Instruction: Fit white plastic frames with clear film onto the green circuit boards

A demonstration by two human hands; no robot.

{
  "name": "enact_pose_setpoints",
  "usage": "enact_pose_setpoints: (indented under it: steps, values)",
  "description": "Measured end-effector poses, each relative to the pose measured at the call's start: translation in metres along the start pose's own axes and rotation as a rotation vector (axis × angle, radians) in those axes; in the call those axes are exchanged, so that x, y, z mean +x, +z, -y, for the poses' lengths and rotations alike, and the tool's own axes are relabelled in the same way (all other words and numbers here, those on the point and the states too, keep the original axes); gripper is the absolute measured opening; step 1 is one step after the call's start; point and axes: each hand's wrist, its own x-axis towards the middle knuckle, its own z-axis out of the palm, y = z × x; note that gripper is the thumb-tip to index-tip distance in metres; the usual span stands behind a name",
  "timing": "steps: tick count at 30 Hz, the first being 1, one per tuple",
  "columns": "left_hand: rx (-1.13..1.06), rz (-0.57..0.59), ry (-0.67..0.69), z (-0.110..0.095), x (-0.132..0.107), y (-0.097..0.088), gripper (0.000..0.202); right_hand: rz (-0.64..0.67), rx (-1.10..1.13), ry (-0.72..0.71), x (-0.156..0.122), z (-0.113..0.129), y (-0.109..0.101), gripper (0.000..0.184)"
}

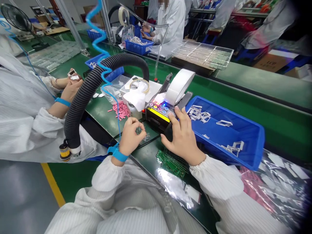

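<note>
The fingers of the left hand (130, 138) are closed on a small clear piece (139, 131), too small for see its long axis. The right hand (181, 139) rests, fingers spread, on a tape dispenser (158, 113).

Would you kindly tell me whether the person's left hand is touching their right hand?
Apart: the head view plainly shows the left hand and the right hand separated by a stretch of dark bench mat.
</note>
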Motion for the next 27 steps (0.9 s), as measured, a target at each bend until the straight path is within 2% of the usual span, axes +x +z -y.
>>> enact_pose_setpoints:
  steps: [2,4,7,11,14,20,27]
  values:
    - [0.152,0.187,0.018,0.011,0.004,-0.003,0.009,-0.007,-0.003,-0.002,0.0,0.0,0.0,0.076]
    - [0.207,0.309,0.033,0.017,0.008,-0.002,0.009,-0.009,-0.004,-0.005,0.0,0.0,0.0,0.075]
    - [0.292,0.439,0.069,0.022,0.016,-0.001,0.009,-0.001,0.002,-0.003,0.0,0.0,0.0,0.075]
    - [0.328,0.555,0.119,0.027,0.025,-0.003,0.017,0.002,0.004,-0.004,0.0,0.0,-0.001,0.075]
    - [0.372,0.541,0.1,0.028,0.028,0.003,0.021,-0.007,0.003,-0.01,0.001,0.001,-0.001,0.075]
    - [0.436,0.408,0.011,0.025,0.028,0.015,0.025,-0.007,-0.003,-0.001,0.001,0.002,-0.001,0.073]
    - [0.274,0.25,0.026,0.024,0.013,-0.011,0.027,0.024,-0.032,-0.008,0.001,0.0,-0.008,0.066]
